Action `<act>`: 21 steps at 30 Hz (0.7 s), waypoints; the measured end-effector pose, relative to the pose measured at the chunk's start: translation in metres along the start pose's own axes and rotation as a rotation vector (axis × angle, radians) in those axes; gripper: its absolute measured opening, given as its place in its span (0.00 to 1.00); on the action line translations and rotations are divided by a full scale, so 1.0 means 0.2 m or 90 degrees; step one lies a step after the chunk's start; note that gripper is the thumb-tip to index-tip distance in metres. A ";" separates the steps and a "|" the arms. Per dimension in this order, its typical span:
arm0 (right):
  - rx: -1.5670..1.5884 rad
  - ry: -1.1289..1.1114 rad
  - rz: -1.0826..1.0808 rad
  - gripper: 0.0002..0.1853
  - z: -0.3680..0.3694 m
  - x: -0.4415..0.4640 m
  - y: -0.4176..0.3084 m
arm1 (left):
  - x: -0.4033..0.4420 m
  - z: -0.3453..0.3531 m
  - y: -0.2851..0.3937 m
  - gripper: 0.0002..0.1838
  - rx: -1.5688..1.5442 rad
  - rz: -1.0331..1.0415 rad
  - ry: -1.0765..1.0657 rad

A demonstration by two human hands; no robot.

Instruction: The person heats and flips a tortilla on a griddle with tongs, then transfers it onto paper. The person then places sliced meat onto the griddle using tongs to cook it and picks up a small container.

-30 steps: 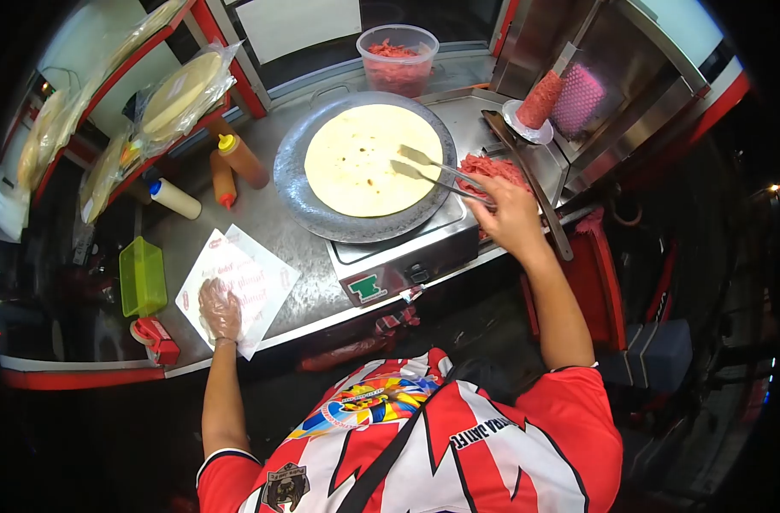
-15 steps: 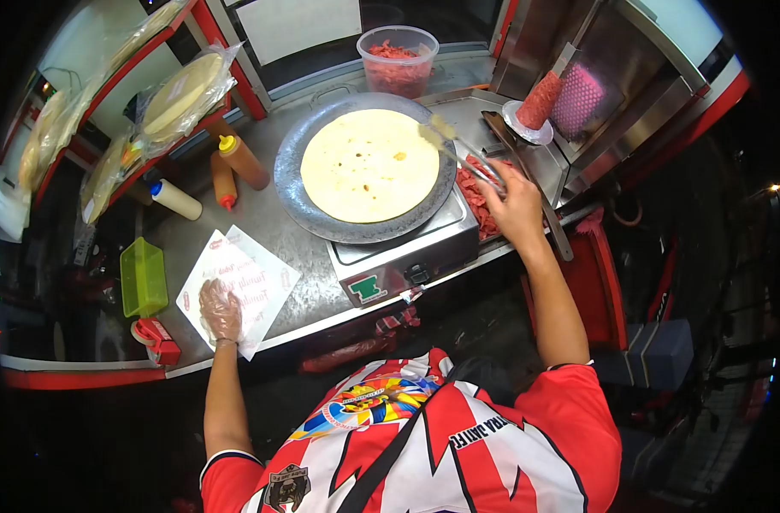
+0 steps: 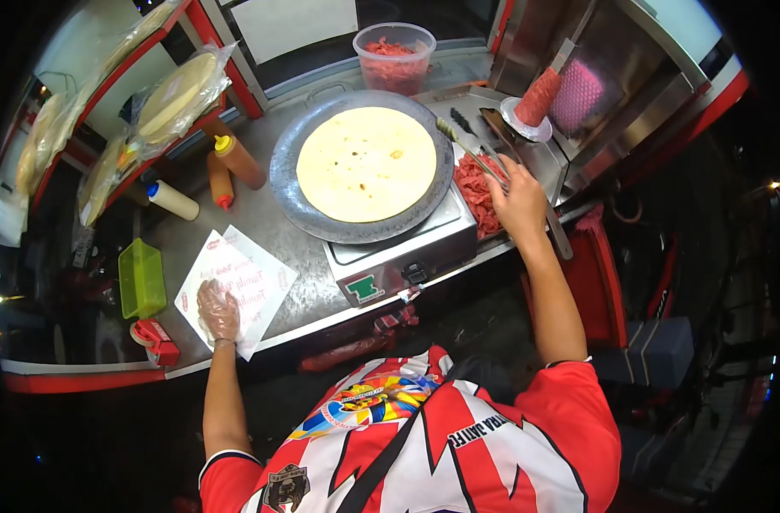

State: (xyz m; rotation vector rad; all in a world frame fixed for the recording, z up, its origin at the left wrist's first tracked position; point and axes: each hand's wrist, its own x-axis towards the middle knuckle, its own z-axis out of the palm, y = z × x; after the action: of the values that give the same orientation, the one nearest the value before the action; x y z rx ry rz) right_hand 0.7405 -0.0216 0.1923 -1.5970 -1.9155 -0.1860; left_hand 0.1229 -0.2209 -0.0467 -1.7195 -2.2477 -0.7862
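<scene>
My right hand (image 3: 520,198) is closed on metal tongs (image 3: 471,150), whose tips hang over the upper end of a tray of shredded red meat (image 3: 480,192). To the left, a pale round flatbread (image 3: 366,164) with a few brown spots lies on a dark round griddle (image 3: 289,201) on a steel burner (image 3: 403,267). My left hand (image 3: 218,309), in a clear plastic glove, lies with fingers apart on white printed paper sheets (image 3: 257,286) at the counter's front left.
Sauce bottles (image 3: 240,162) stand left of the griddle. A green basket (image 3: 142,278) and a red tape dispenser (image 3: 156,342) sit far left. Behind is a clear tub of red meat (image 3: 395,60). A meat cone (image 3: 540,98) and a long blade (image 3: 557,227) are at the right.
The tongs have moved right, off the flatbread and over the meat tray. The flatbread has shifted slightly left on the griddle. My left hand has stayed on the paper.
</scene>
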 end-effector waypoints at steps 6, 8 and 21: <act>0.049 -0.134 -0.077 0.24 0.00 0.01 -0.15 | 0.01 -0.02 0.02 0.28 0.002 -0.022 -0.018; -0.017 -0.108 -0.022 0.25 0.06 0.09 -0.14 | 0.00 -0.01 0.01 0.28 0.008 -0.012 -0.016; 0.046 -0.097 -0.110 0.24 0.07 0.10 -0.18 | 0.00 -0.02 0.03 0.27 -0.022 -0.002 0.003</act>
State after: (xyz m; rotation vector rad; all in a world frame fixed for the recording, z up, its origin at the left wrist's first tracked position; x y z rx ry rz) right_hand 0.7010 -0.0078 0.2017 -1.4335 -2.1531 -0.0674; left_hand 0.1280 -0.2222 -0.0409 -1.7275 -2.2475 -0.8336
